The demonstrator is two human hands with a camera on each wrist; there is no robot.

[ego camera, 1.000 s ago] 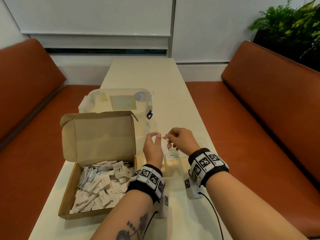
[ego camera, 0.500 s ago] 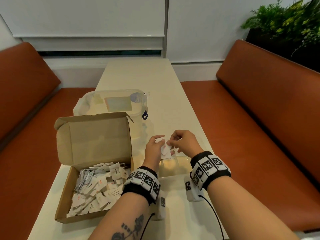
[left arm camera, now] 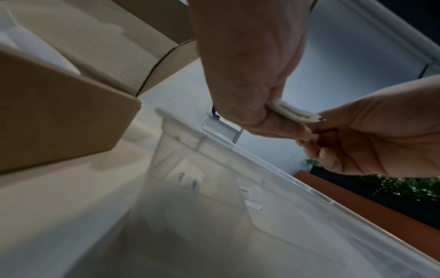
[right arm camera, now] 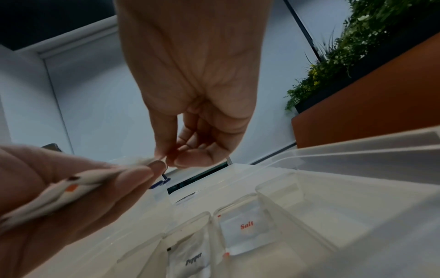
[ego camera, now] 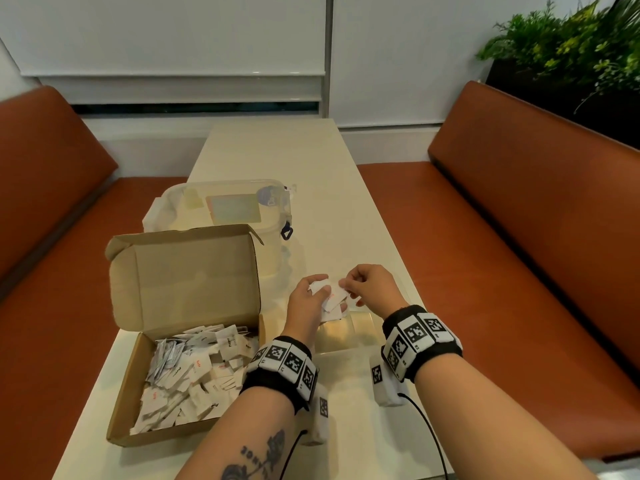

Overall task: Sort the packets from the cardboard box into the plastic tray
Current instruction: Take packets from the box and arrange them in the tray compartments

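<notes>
Nearest on the worktop (ego camera: 363,216), the open cardboard box (ego camera: 131,396) holds loose white packets (ego camera: 194,372). Beyond it, above the clear plastic tray (right arm camera: 333,188), the left hand (ego camera: 306,301) grips a small stack of packets (ego camera: 332,299) while the right hand (ego camera: 372,287) pinches its top edge. One "Pepper" packet (right arm camera: 190,257) and one "Salt" packet (right arm camera: 247,231) lie in adjacent tray compartments; a lidded clear container (ego camera: 228,209) stands farther back.
</notes>
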